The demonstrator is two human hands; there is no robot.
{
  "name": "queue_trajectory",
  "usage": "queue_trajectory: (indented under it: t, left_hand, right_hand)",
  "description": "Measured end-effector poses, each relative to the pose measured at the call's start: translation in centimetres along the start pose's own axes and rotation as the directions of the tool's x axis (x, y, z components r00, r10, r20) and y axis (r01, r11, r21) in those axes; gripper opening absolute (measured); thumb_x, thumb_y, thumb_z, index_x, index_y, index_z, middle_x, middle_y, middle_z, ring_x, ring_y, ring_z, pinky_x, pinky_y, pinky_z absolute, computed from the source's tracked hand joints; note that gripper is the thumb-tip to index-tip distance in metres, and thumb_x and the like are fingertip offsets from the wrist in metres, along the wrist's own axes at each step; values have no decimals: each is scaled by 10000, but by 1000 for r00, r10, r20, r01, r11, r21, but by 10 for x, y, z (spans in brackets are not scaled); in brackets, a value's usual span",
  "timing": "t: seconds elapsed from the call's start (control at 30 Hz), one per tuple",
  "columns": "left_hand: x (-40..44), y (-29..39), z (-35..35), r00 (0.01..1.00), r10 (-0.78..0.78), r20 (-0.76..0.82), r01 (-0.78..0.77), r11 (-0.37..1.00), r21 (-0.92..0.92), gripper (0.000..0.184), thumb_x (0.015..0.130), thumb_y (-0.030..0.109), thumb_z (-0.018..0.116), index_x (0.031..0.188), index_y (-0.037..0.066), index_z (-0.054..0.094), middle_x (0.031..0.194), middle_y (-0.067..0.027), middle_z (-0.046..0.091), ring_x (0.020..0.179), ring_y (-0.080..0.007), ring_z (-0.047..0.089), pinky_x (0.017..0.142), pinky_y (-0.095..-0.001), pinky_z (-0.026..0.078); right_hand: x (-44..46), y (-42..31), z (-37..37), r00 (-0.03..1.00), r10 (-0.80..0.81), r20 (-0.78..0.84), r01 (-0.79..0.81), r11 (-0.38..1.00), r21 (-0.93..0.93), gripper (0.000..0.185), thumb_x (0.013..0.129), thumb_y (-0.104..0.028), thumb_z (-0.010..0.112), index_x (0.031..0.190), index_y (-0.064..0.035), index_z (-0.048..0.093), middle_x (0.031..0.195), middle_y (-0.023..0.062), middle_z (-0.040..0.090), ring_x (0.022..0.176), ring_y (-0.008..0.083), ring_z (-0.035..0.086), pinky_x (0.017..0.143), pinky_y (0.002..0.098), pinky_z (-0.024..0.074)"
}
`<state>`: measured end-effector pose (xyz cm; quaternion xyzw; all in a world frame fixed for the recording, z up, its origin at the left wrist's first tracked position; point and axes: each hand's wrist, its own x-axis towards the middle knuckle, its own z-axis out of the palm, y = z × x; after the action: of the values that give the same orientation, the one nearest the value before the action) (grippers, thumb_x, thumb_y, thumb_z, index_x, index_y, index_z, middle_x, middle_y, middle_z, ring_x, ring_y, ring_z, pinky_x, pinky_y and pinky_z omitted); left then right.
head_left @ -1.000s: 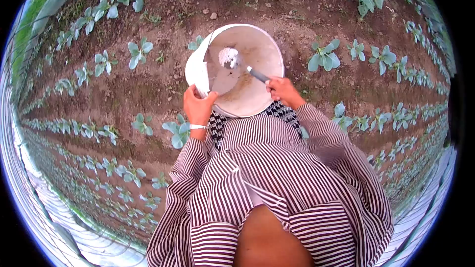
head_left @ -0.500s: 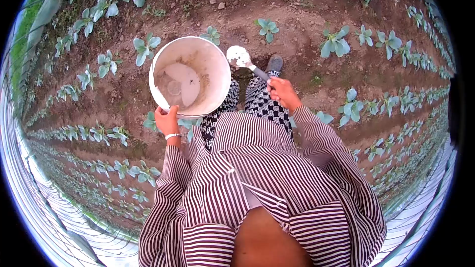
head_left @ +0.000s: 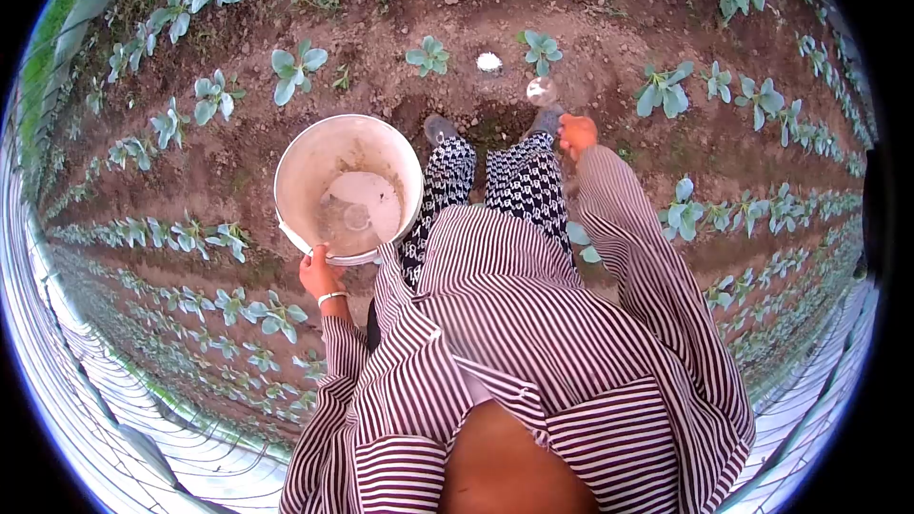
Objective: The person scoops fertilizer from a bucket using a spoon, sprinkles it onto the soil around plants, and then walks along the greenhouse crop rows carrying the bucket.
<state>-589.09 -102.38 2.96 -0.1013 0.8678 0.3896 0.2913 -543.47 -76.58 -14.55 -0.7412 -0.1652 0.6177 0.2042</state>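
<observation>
A white bucket (head_left: 307, 167) tilts toward me, with a little white material in its bottom. My left hand (head_left: 320, 273) is closed on its near rim. Out in front of my foot, my right hand (head_left: 577, 135) grips a scoop (head_left: 541, 90) whose bowl is over the soil and shows only some white. The scoop's grey handle is hard to make out against the shoe. A small white heap (head_left: 488, 62) lies on the soil between two young leafy plants, a left one (head_left: 427, 56) and a right one (head_left: 542, 51).
Rows of leafy seedlings (head_left: 664, 90) run across the brown soil (head_left: 381, 29) on both sides. My shoes (head_left: 439, 128) stand just short of the nearest row. Netting or a light-coloured structure (head_left: 81, 390) borders the field at the edges.
My right hand has moved forward and right with the scoop, which has lost most of its white load. A white heap now lies on the soil. The bucket has come lower and nearer.
</observation>
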Motion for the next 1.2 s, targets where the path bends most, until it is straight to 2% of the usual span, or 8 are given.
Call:
queue_trajectory:
  t: [0.23, 0.5, 0.73, 0.83, 0.93, 1.07, 1.1, 1.2]
  left_hand:
    - [28, 2, 4, 984, -155, 87, 164, 981, -107, 385, 684, 252, 666, 944, -16, 571, 862, -100, 567, 651, -211, 560, 481, -332, 473]
    - [47, 27, 27, 989, 17, 147, 13, 979, -201, 291, 679, 142, 692, 894, 4, 552, 749, -51, 545, 537, -166, 515, 410, -291, 419]
    - [65, 54, 45, 974, 188, 127, -179, 980, -83, 377, 655, 146, 720, 949, -29, 562, 822, -60, 592, 640, -149, 550, 481, -278, 440]
    - [65, 70, 60, 966, 208, 154, -214, 977, 25, 355, 658, 179, 717, 930, 15, 559, 813, -27, 543, 651, -126, 520, 449, -262, 425]
    - [85, 73, 77, 930, 326, 170, -350, 926, 142, 406, 656, 187, 736, 970, -9, 569, 830, -51, 573, 632, -130, 532, 451, -260, 428]
    - [49, 90, 94, 899, 417, 132, -435, 885, 168, 518, 641, 192, 762, 1048, -59, 563, 847, -72, 598, 628, -113, 533, 468, -245, 436]
    - [48, 91, 95, 883, 429, 189, -466, 848, 253, 657, 600, 266, 762, 1084, -115, 535, 926, -141, 604, 747, -199, 578, 689, -318, 496]
    - [11, 102, 104, 846, 499, 190, -533, 772, 345, 675, 588, 297, 758, 1095, -92, 540, 1028, -172, 562, 877, -238, 565, 798, -354, 466]
  right_hand:
    - [-54, -36, -29, 992, 71, -106, -46, 975, 218, 109, 850, -115, 558, 836, -38, 481, 675, 54, 495, 435, 73, 355, 367, 233, 263]
    - [-88, -39, -19, 996, -17, -84, 47, 926, 374, 134, 824, -127, 598, 833, -29, 506, 677, 57, 499, 446, 77, 370, 366, 232, 272]
    - [-106, -34, -7, 999, -2, -52, 21, 929, 369, 133, 842, -118, 584, 865, -26, 491, 700, 47, 492, 457, 63, 346, 384, 220, 271]
    - [-114, -44, 1, 999, -9, -39, 21, 950, 312, 137, 849, -134, 580, 877, -34, 490, 706, 42, 492, 460, 56, 345, 383, 210, 267]
    - [-131, -65, 20, 989, -119, 93, 90, 959, 270, 123, 862, -146, 553, 881, -25, 535, 686, 26, 501, 467, 44, 364, 380, 207, 273]
    - [-155, -105, 58, 946, -61, 319, 30, 995, 100, 180, 885, -143, 542, 967, 17, 539, 706, 14, 508, 463, 28, 355, 368, 175, 262]
    - [-153, -111, 72, 916, -23, 400, 12, 999, 31, 186, 885, -140, 543, 972, 25, 537, 710, 17, 510, 460, 29, 354, 364, 177, 266]
    - [-153, -119, 120, 816, 101, 570, -15, 988, -154, 203, 882, -134, 549, 971, 47, 527, 720, 39, 518, 452, 38, 357, 349, 188, 278]
